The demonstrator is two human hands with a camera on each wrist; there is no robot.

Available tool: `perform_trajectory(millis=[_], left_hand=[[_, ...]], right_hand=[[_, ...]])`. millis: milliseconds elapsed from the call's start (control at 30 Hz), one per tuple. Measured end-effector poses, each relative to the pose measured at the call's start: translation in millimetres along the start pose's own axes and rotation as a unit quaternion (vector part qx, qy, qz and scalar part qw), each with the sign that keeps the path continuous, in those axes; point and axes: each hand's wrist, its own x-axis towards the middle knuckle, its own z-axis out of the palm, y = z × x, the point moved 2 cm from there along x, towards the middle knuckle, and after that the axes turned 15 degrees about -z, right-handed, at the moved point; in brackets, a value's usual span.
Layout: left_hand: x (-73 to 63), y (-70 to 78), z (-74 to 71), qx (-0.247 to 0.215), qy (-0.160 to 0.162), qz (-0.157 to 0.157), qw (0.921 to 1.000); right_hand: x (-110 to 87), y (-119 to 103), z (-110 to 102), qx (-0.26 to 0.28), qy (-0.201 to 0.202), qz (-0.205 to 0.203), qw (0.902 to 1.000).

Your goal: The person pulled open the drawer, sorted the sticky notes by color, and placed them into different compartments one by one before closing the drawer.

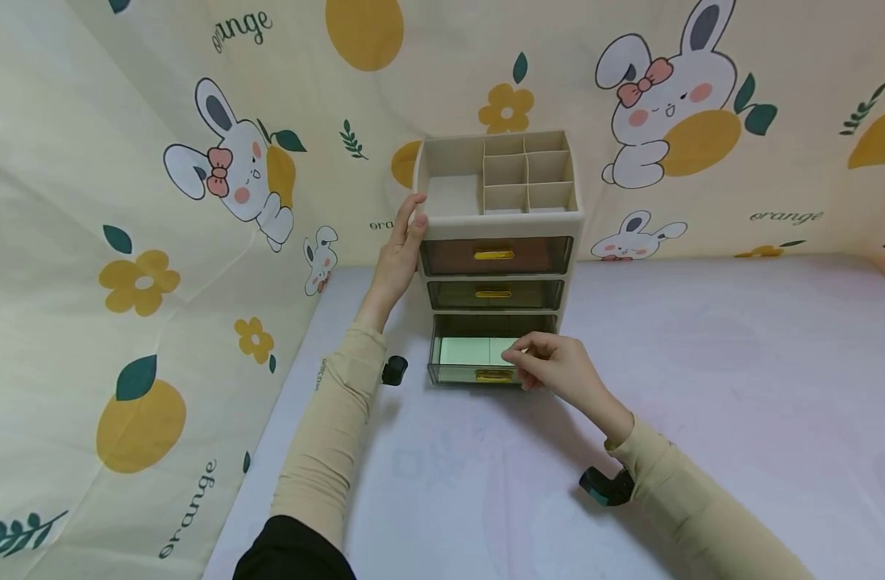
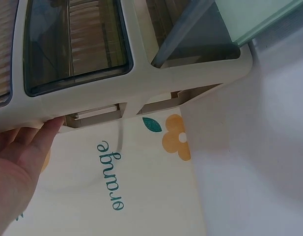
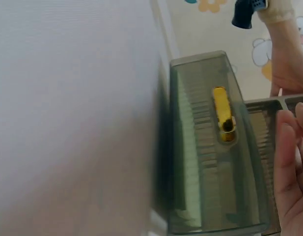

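A white desktop drawer organizer (image 1: 500,226) stands upright against the patterned backdrop. My left hand (image 1: 397,262) rests with extended fingers on its upper left side; the left wrist view shows those fingertips at the side edge. The bottom drawer (image 1: 453,374), see-through and greenish, is pulled out. Inside lie flat pale green pieces (image 1: 464,351), side by side. My right hand (image 1: 558,366) hovers at the drawer's right front, fingers loosely bent and nothing visible between them. A gold handle (image 3: 222,110) sits on the drawer front, left of the right fingers in the right wrist view.
Two upper drawers, a brownish one (image 1: 450,256) and a smoky one (image 1: 453,296), are closed. Open compartments (image 1: 505,169) form the organizer's top. A pale tabletop (image 1: 704,387) extends around it. Patterned cloth (image 1: 428,72) hangs behind and on the left.
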Motion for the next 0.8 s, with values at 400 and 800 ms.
perform_trajectory(millis=[400,800], left_hand=[[-0.5,0.4,1.0,0.002,0.001,0.001,1.0],[0.2,0.0,0.7,0.001,-0.003,0.0,1.0]], right_hand=[[-13.5,13,8,-0.054,-0.069,0.007,0.9961],[-13.3,12,11,-0.127,-0.063,-0.011,0.9899]])
